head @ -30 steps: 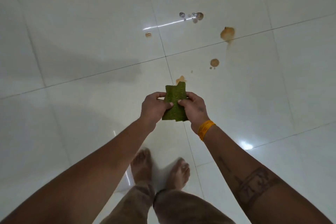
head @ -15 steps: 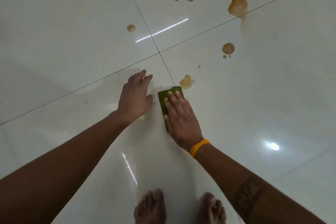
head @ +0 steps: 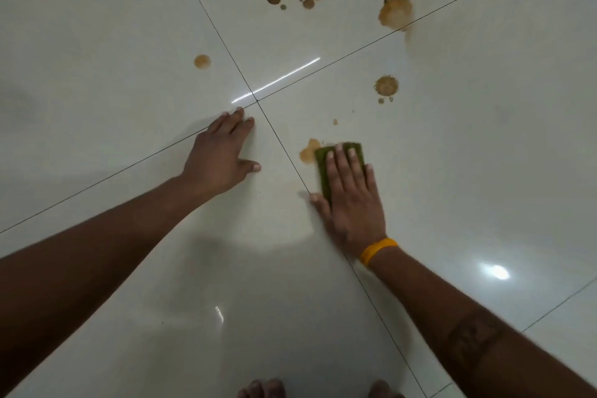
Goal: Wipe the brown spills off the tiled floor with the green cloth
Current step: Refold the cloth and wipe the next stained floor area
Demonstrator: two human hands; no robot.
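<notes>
So half a second back the green cloth (head: pixel 339 165) sat just short of the nearest brown spill (head: pixel 309 150); now the right hand (head: pixel 350 200) has slid it sideways and forward, so its edge overlaps that blotch. The hand lies flat, fingers spread, pressing the cloth to the tiled floor (head: pixel 484 171) rather than pinching it. The left hand (head: pixel 219 155) is open, braced on the tile. Looks like the first wipe; hard to tell if any came off. The other spills (head: pixel 395 11) beyond are untouched.
</notes>
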